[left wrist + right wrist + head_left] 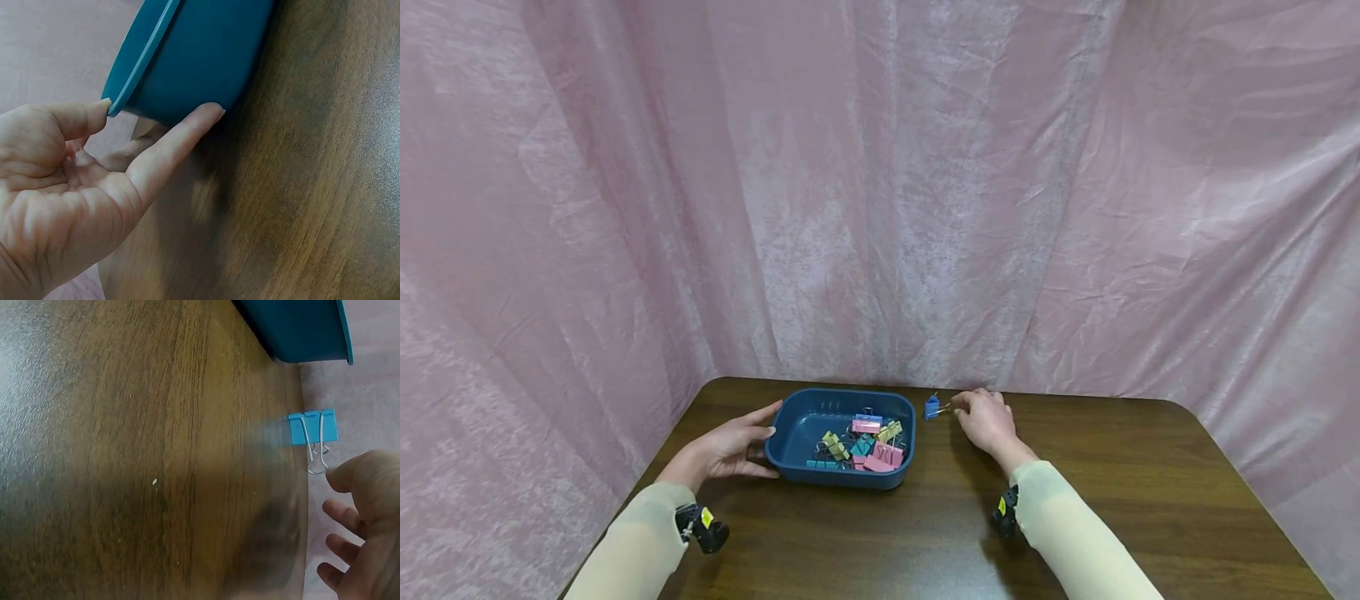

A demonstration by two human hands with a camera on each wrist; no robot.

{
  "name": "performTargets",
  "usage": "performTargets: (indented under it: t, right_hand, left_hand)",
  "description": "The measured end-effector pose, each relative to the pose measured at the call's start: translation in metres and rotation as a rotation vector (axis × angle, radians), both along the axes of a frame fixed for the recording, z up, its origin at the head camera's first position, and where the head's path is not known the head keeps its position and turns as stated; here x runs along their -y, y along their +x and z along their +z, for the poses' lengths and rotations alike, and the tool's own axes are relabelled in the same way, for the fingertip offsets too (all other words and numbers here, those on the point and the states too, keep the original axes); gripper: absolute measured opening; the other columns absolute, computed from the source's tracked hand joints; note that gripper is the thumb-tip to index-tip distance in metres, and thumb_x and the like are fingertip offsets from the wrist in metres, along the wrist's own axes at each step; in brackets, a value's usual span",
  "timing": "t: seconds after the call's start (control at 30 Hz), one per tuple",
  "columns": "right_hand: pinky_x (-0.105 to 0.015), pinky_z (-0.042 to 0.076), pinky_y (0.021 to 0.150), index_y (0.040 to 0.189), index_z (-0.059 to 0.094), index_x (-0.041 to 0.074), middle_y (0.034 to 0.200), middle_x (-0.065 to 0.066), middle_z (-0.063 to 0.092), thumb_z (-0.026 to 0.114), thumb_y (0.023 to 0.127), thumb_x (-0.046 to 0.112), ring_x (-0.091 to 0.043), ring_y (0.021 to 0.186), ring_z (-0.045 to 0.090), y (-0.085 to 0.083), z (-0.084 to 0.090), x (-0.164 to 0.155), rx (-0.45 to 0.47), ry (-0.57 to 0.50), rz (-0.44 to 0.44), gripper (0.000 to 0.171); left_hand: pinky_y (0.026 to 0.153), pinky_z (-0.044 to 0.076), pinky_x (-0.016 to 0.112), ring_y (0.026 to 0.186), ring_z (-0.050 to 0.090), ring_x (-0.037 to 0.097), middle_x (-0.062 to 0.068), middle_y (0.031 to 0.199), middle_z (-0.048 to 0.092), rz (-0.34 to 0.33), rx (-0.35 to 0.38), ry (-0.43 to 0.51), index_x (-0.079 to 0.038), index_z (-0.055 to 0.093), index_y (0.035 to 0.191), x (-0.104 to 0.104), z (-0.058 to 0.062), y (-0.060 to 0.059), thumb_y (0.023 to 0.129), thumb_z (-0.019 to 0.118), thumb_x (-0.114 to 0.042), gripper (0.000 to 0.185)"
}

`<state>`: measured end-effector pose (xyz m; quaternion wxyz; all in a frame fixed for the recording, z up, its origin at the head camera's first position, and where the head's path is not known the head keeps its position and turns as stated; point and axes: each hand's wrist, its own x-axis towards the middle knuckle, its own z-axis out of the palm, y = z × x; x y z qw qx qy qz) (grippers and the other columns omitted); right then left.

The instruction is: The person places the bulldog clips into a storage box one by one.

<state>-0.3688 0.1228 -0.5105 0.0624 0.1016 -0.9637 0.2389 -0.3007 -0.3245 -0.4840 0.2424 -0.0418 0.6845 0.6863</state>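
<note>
Pink-draped wood table (pixel 1120 467): left hand (pixel 730 450), fingers straight, is bracing blue tray (pixel 797 467) w/ clips; right hand (pixel 988 421), fingers loosely curled, is hovering beside blue binder clip (pixel 932 407).

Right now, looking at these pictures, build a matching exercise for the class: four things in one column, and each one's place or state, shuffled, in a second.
1. left hand
2. right hand
3. blue binder clip
4. blue tray

a. holds a heap of coloured clips
b. lies on the table beside the tray
c. touches the tray's side
d. close by the lone clip's wire handles

Pairs: 1-c, 2-d, 3-b, 4-a
</note>
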Motion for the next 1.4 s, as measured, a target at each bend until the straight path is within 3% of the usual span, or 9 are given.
performTargets:
  t: [0.2,0.53,0.7,1.4]
  right_hand:
    - [-0.063,0.041,0.097,0.130,0.070,0.014,0.135,-0.016,0.060,0.066,0.099,0.017,-0.045,0.126,0.046,0.001,-0.001,0.004,0.030,0.015,0.017,0.032]
    - [-0.064,0.040,0.098,0.132,0.069,0.015,0.136,-0.016,0.059,0.065,0.099,0.017,-0.044,0.129,0.044,0.002,-0.003,0.004,0.034,0.019,0.027,0.033]
    - [-0.063,0.039,0.099,0.131,0.070,0.015,0.136,-0.015,0.060,0.066,0.099,0.017,-0.044,0.130,0.044,0.003,-0.004,0.003,0.031,0.002,0.023,0.032]
    - [-0.060,0.042,0.096,0.097,0.079,0.021,0.120,-0.008,0.067,0.078,0.089,0.028,-0.039,0.122,0.049,0.004,-0.012,0.010,-0.059,-0.047,-0.040,0.011]
  left_hand:
    - [0.091,0.052,0.066,0.135,0.042,0.058,0.039,0.159,0.016,-0.025,-0.007,0.002,-0.022,0.011,0.166,0.000,0.002,0.001,0.112,0.037,-0.012,0.061]
    - [0.088,0.054,0.066,0.133,0.043,0.058,0.038,0.157,0.022,0.027,0.000,0.003,-0.024,0.018,0.166,0.000,-0.002,-0.001,0.111,0.040,-0.010,0.060]
    - [0.088,0.053,0.066,0.133,0.044,0.058,0.038,0.157,0.021,0.012,-0.006,0.002,-0.024,0.017,0.166,0.000,-0.003,-0.001,0.111,0.039,-0.011,0.061]
    - [0.088,0.053,0.066,0.134,0.041,0.059,0.038,0.158,0.020,0.004,-0.014,0.011,-0.024,0.016,0.166,0.002,-0.003,-0.001,0.112,0.038,-0.011,0.060]
